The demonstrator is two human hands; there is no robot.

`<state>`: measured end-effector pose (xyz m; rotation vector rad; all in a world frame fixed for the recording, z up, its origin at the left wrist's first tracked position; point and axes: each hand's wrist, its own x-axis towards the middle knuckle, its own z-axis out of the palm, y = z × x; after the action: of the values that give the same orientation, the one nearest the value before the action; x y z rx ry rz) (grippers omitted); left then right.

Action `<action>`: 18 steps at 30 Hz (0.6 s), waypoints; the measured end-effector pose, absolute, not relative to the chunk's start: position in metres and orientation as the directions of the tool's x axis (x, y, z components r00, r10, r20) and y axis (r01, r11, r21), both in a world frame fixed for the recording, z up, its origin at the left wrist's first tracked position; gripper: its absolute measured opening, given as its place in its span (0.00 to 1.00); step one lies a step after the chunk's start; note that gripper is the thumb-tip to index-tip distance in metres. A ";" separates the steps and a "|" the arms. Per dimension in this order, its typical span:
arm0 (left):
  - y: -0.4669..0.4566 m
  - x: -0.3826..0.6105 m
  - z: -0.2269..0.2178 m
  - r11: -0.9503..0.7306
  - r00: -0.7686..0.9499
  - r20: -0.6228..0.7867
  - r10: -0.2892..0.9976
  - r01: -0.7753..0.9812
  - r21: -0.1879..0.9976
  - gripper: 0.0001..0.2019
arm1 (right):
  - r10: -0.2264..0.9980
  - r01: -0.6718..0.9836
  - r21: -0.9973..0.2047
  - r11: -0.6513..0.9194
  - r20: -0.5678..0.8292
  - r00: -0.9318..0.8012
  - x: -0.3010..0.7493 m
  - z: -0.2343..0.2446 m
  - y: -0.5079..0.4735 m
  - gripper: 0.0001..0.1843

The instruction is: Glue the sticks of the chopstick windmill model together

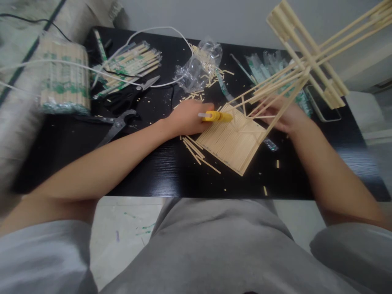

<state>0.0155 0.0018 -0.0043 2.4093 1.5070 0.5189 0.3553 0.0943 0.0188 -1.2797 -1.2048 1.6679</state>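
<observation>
Both hands at the stick model, centre of the frame

The left hand [186,118] grips a yellow tool [216,116] lying sideways, tip pointing left; the right hand [286,116] clasps the stick frame [294,69] (its long sticks run toward upper right) above the slatted panel [231,141].

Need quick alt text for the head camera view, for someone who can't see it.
On a black table, the left hand holds a yellow tool at a flat panel of wooden sticks, while the right hand steadies a tall stick frame. Scissors, pliers and chopstick packs lie to the left.
</observation>
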 end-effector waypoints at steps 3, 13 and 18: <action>0.001 0.016 -0.003 -0.425 0.396 0.158 0.905 0.812 0.400 0.11 | 0.913 0.007 -0.948 -0.317 -0.307 -0.270 0.358 0.016 0.096 0.11; 0.002 0.018 -0.004 -0.433 0.395 0.179 0.901 0.802 0.411 0.11 | 0.918 0.013 -0.955 -0.298 -0.290 -0.270 0.360 0.014 0.097 0.14; 0.002 0.018 -0.004 -0.431 0.394 0.176 0.902 0.801 0.416 0.10 | 0.913 -0.025 -0.965 -0.262 -0.240 -0.329 0.366 0.006 0.103 0.13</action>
<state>0.0181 0.0016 -0.0042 2.3905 1.4985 0.5513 0.3664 0.1033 0.0061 -1.1700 -1.2619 1.6811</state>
